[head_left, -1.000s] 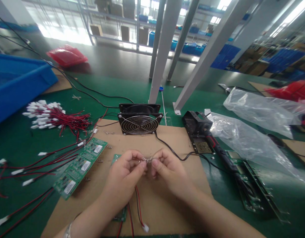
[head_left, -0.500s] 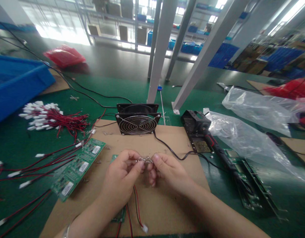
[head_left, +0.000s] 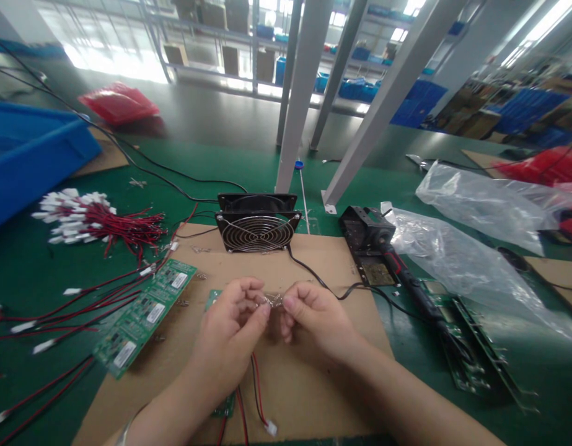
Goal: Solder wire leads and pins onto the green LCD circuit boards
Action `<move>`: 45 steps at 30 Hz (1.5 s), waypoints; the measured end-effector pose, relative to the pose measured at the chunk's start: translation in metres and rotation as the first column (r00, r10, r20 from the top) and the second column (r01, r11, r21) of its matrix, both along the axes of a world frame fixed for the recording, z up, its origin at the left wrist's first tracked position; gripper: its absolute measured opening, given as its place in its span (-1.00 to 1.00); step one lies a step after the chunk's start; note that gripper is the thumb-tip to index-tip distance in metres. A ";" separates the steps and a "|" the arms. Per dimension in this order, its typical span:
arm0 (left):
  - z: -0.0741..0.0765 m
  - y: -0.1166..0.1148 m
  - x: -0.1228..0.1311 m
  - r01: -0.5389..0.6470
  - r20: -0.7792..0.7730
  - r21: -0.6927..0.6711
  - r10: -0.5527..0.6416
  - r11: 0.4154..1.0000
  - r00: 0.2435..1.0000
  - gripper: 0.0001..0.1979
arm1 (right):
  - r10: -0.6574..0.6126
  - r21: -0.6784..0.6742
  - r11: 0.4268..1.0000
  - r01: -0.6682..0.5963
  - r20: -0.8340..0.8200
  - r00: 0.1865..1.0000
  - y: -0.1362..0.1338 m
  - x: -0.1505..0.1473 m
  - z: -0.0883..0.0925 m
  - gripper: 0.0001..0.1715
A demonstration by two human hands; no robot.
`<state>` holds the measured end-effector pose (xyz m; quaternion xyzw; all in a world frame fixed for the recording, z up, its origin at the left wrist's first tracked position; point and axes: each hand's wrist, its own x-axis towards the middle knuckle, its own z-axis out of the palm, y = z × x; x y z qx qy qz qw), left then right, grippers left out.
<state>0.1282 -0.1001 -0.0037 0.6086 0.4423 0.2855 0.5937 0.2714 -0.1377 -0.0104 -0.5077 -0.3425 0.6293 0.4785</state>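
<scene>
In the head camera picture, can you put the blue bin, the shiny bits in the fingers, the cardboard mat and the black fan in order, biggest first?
Cardboard mat, biggest
Blue bin, though the picture's edge cuts it off
Black fan
Shiny bits, tiniest by far

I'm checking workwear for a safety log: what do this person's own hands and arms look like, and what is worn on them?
The left hand and right hand wear no gloves, and no rings show. No sleeves are in view. Low on the left arm sits a curved, silvery band, partly cut off; any markings are unreadable.
</scene>
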 end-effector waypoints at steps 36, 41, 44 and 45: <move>0.010 0.007 0.003 0.023 0.044 -0.100 -0.019 0.995 0.999 -0.93 | -0.005 0.001 1.000 0.005 -0.010 1.000 0.002 -0.002 -0.001 -0.56; 0.010 0.009 0.004 0.008 0.107 -0.170 0.011 0.985 0.994 -0.95 | 0.014 -0.060 0.998 -0.019 -0.082 0.997 0.000 0.000 0.003 -0.57; 0.009 0.009 0.004 -0.054 0.128 -0.136 0.071 0.989 0.989 -0.92 | 0.104 -0.126 0.985 -0.121 -0.137 0.985 -0.002 0.000 0.005 -0.58; 0.009 0.009 0.004 -0.068 0.127 -0.124 0.084 0.990 0.988 -0.91 | 0.119 -0.137 0.981 -0.140 -0.151 0.981 -0.002 0.000 0.006 -0.58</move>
